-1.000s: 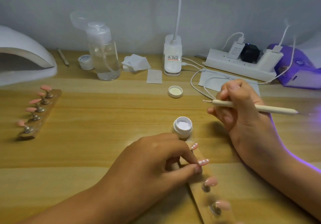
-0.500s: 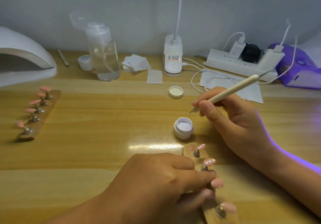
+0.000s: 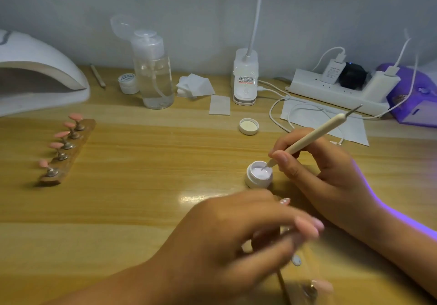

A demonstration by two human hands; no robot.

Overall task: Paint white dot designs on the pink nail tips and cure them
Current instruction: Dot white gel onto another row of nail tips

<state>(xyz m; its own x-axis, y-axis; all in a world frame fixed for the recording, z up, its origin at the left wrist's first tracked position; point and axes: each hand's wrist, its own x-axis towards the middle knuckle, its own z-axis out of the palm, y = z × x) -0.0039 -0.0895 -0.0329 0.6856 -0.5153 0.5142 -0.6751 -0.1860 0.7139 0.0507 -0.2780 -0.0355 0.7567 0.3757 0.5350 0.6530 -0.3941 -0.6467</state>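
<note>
My right hand [image 3: 326, 181] grips a cream dotting tool [image 3: 314, 134] like a pen, and its metal tip dips into the white paint in a small open jar [image 3: 259, 174]. Just in front of the jar lies a wooden nail stand [image 3: 298, 290], which runs toward me. My left hand [image 3: 236, 238], blurred, covers most of it with thumb and fingers pinching it. One pink tip with white dots [image 3: 285, 201] shows past my knuckles, and a plain pink tip [image 3: 322, 285] sits at the near end.
A second stand of pink tips [image 3: 68, 148] lies at the left. Behind it stands a white curing lamp [image 3: 35, 75]. The jar lid [image 3: 248, 126], pump bottle [image 3: 153, 75], wipes [image 3: 195, 84], desk lamp base [image 3: 244, 84], power strip [image 3: 335, 91] and purple lamp [image 3: 411, 96] line the back.
My right hand swung the dotting tool round and lowered its tip into the paint jar. My left hand slid toward me along the stand and shifted it a little.
</note>
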